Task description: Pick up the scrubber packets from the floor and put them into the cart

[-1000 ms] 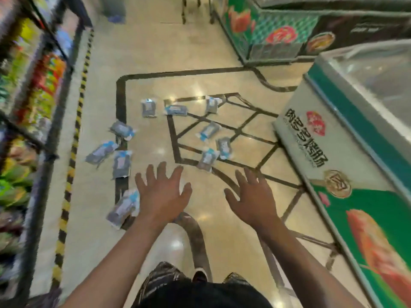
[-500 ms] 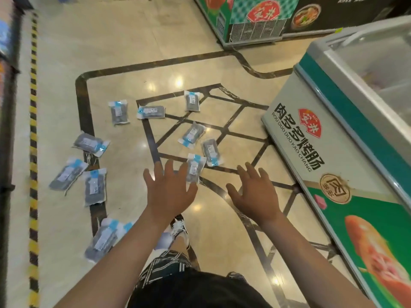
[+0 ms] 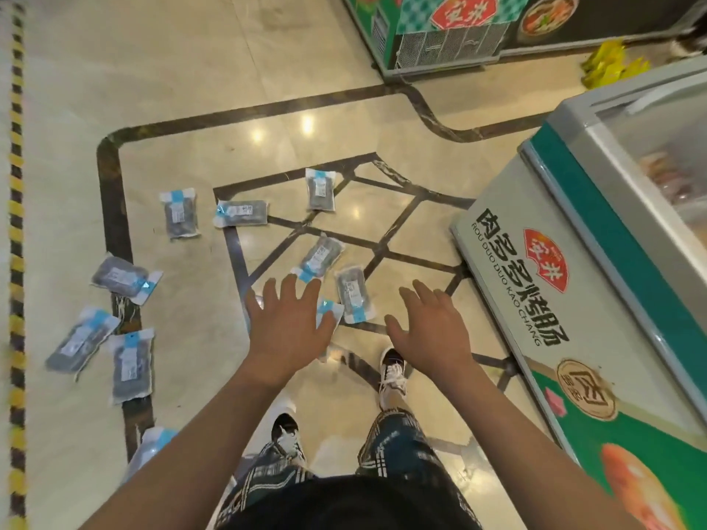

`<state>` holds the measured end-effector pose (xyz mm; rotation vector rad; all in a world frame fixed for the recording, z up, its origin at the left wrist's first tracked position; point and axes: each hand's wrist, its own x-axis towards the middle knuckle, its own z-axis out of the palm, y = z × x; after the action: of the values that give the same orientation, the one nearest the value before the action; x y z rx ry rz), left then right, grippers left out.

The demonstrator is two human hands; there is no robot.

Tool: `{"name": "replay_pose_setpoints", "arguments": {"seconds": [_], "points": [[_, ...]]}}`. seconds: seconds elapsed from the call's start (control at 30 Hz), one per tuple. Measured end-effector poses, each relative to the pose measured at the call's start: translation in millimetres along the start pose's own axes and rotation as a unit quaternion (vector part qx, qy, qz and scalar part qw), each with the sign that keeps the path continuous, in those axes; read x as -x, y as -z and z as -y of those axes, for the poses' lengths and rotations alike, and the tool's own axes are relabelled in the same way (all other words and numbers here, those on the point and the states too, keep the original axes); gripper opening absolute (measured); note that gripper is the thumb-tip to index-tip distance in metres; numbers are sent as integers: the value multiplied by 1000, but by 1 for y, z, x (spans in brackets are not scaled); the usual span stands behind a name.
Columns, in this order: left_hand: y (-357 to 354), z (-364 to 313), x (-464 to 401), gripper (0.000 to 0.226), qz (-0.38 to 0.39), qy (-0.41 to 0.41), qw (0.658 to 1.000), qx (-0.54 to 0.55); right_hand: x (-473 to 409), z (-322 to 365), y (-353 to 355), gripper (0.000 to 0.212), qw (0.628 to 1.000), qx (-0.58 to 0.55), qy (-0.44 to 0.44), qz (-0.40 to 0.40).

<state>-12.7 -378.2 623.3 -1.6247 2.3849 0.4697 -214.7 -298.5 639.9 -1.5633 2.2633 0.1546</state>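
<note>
A: How far along is the pickup?

B: By my judgement, barely begun. Both hands are out in front, palms down, fingers spread, holding nothing. The left hand hovers over a packet whose blue end peeks out beside it; the right hand is bare, over the floor.

A: And the scrubber packets?

B: All on the floor. From the hands, two lie close at twelve o'clock: one upright packet, one tilted packet. Farther at twelve, another packet; at eleven, a sideways packet and one more packet. At nine to ten o'clock, a cluster: one packet, a second, a third. Another packet is half hidden by the left forearm at seven.

A: The cart?

B: Not in view. A chest freezer stands at three o'clock.

A: So what's left?

B: Seemingly everything: each visible packet needs lifting and carrying to the cart.
</note>
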Motion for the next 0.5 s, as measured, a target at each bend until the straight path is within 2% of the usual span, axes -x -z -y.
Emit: {"name": "replay_pose_setpoints", "arguments": {"seconds": [0.17,0.27,0.3,0.37,0.5], "points": [[-18,-41,-64,61,3,72,997,17,-90,-56,0,66,996,40,46,64],[-37,-66,-94,60,77,126,989,9,-142,-83,-8,64,988,72,77,110],[-44,-74,-104,59,70,126,990,2,-159,-91,-13,63,985,84,90,119],[-66,-84,-126,59,104,139,985,19,-193,-102,-30,63,979,102,105,143],[-129,-84,-175,59,131,198,969,61,-253,-105,-86,62,971,99,128,175]]}}
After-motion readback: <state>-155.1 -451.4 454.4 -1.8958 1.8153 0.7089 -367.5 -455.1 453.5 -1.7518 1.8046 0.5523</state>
